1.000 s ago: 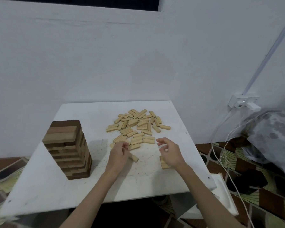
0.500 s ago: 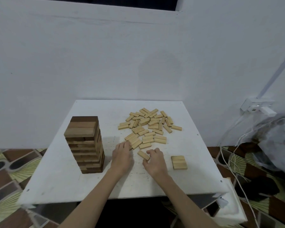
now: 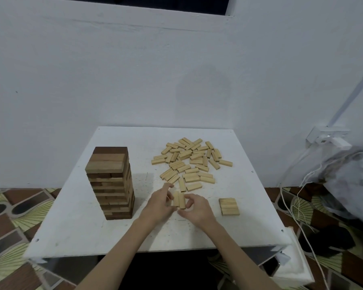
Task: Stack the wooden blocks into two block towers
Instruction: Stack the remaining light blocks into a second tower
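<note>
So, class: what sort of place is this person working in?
Probably a room in a home: a small white table against a plain wall, patterned floor covering, and a wall socket with trailing cables.

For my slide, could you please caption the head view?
Both hands gather blocks between tower and pile.

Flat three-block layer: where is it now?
Head view: the flat three-block layer lies on the white table, right of the right hand, nearer than the loose block pile.

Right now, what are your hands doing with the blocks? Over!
Left hand and right hand hold two light blocks together. Dark tower done; second tower's base layer laid. Nothing blocking.
</note>
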`<state>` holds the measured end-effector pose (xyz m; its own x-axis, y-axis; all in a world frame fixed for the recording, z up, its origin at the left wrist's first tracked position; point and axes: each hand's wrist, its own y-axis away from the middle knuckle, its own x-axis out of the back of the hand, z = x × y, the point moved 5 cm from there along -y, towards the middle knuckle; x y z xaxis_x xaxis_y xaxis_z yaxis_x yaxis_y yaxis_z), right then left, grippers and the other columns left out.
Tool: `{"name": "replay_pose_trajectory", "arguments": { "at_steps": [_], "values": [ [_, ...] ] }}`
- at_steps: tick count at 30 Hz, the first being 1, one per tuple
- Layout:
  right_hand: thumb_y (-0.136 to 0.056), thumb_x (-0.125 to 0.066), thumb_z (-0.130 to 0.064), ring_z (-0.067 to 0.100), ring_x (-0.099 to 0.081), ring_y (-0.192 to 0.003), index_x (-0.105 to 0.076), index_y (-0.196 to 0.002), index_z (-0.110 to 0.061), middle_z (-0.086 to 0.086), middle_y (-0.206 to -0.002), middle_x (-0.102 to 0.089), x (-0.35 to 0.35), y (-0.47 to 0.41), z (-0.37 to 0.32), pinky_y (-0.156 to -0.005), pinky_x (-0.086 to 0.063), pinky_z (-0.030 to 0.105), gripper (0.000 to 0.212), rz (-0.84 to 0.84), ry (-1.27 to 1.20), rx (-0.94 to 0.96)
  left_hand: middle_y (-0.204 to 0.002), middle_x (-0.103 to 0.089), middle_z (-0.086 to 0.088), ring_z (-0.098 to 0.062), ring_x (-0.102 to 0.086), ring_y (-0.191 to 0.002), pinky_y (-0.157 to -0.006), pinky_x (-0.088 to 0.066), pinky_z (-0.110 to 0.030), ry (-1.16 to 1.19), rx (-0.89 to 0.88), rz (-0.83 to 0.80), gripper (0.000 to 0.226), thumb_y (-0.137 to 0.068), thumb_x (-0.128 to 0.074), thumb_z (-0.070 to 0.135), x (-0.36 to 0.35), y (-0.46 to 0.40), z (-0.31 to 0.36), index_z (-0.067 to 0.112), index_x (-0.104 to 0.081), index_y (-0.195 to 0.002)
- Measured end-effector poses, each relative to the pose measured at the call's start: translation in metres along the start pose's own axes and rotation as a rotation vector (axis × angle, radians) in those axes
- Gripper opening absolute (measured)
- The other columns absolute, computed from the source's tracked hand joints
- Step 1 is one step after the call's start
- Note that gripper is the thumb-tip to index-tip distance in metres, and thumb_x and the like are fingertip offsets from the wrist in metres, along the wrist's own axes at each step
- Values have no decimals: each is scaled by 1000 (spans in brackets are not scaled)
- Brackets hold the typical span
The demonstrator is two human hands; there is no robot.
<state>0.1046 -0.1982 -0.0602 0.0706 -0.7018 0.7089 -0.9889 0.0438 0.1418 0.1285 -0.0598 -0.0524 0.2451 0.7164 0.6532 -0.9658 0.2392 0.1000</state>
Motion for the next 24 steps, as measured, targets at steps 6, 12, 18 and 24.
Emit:
{"name": "replay_pose_trajectory", "arguments": {
  "at_steps": [6, 12, 18, 24],
  "values": [
    [-88, -53, -3, 16, -46, -108, -41, -141, -19, 3, -118, -46, 28, -14, 3, -87, -41, 24, 57, 113, 167, 23, -131, -38, 1, -15, -35, -122, -98, -33, -26, -20, -25, -19, 95, -64, -85, 36, -1, -4, 6, 18, -30, -139],
    [-97, -45, -22, 24, -37, -117, -42, -138, -24, 6, -129, -41, 32, -21, -2, -94, -37, 30, 41, 157, 578, 42, -130, -40, 2, -16, -31, -124, -100, -32, -27, -21, -8, -69, 91, -66, -84, 33, -14, -6, 8, 19, -32, -138],
    [-94, -52, -30, 22, -37, -119, -47, -124, -19, 1, -131, -43, 31, -16, 4, -95, -38, 31, 33, 167, 519, 8, -118, -41, 8, -16, -39, -119, -99, -39, -31, 18, -7, -64, 79, -67, -84, 26, -16, -11, 11, 21, -40, -133],
    [-95, -49, -15, 21, -34, -128, -32, -143, -21, -4, -143, -41, 31, -13, 0, -100, -32, 33, 51, 104, 519, 75, -128, -46, -1, -15, -45, -111, -90, -41, -25, 28, 9, -111, 72, -65, -84, 16, -19, -13, 8, 25, -45, -126]
  ]
}}
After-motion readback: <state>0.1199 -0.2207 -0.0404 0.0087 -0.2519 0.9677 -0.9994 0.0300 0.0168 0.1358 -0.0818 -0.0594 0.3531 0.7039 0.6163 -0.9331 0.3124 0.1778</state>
